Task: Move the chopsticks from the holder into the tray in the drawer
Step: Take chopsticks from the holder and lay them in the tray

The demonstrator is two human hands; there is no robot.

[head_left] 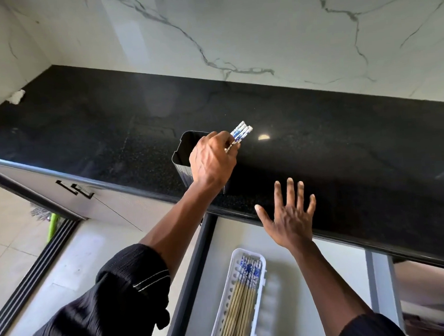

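My left hand (212,159) grips a small bunch of chopsticks (240,132) at the holder (182,150) on the counter (317,136); whether more remain inside, I cannot tell. My right hand (290,215) hovers spread and empty. Next I carry them down and lay them lengthwise in the tray (271,297).

The counter (318,149) is black polished stone, glossy and finely speckled. The wall (233,24) is smooth white marble-look slab with grey veins. The holder (183,154) looks like dark, smooth plastic. The tray (268,307) is white plastic. Its chopsticks (239,301) have pale wooden shafts and shiny blue-and-white tops. The sleeve (95,318) is black ribbed cloth.
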